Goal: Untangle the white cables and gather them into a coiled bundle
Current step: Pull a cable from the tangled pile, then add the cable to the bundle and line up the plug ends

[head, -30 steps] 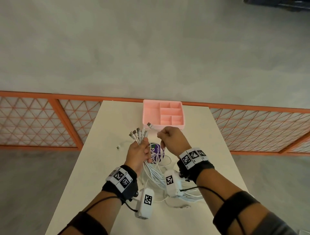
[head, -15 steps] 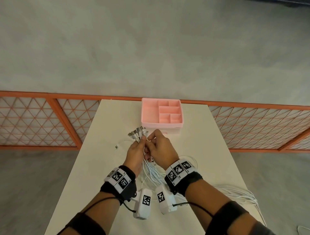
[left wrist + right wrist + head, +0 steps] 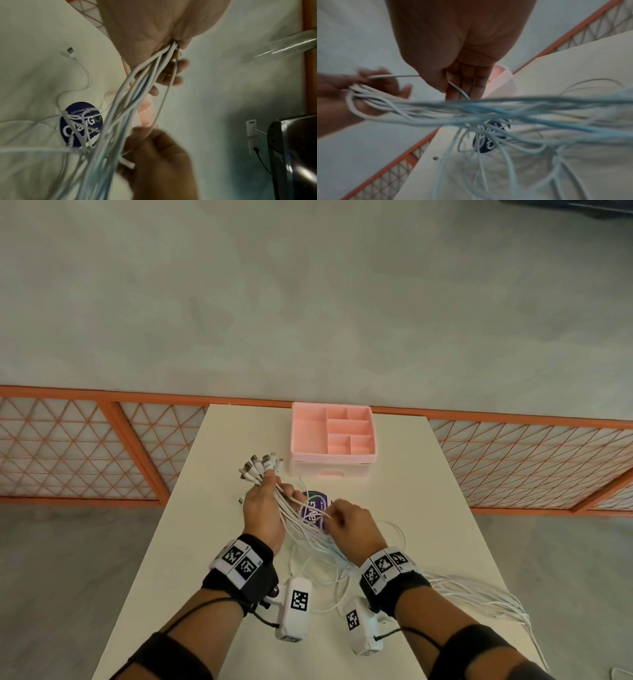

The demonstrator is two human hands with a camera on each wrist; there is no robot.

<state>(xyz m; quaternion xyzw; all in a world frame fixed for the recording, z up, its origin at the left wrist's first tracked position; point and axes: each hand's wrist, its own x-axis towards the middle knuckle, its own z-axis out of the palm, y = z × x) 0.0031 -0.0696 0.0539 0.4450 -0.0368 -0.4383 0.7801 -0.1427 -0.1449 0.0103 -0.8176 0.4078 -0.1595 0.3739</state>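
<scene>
Cables (image 3: 301,522) fan from my left hand (image 3: 262,508), which clamps them just below their plugs (image 3: 260,467) above the table (image 3: 411,508), as I work toward one coiled bundle. My right hand (image 3: 352,525) pinches a single strand (image 3: 458,89) between thumb and fingers, just beside the main run; the right wrist view shows that strand crossing the palm, though motion blur hides exactly how tightly it is held.

From the left fist the cables slope down over a purple sticker (image 3: 315,508), pass under my right wrist, and trail off the table's right edge (image 3: 513,607). A few loops (image 3: 318,580) lie loose on the top, and one stray plug (image 3: 240,500) sits apart to the left of my left hand. A pink tray (image 3: 301,433) stands near the plugs.

The risks, as I judge them: pulling the pinched strand while it is crossed with its neighbours could cinch a knot rather than free it. The weight of the hanging length could drag strands out of the left fist and stagger the plugs. A sweep of the fist could knock the tray, and the loose loops could snag on my wrist cameras (image 3: 296,607).
</scene>
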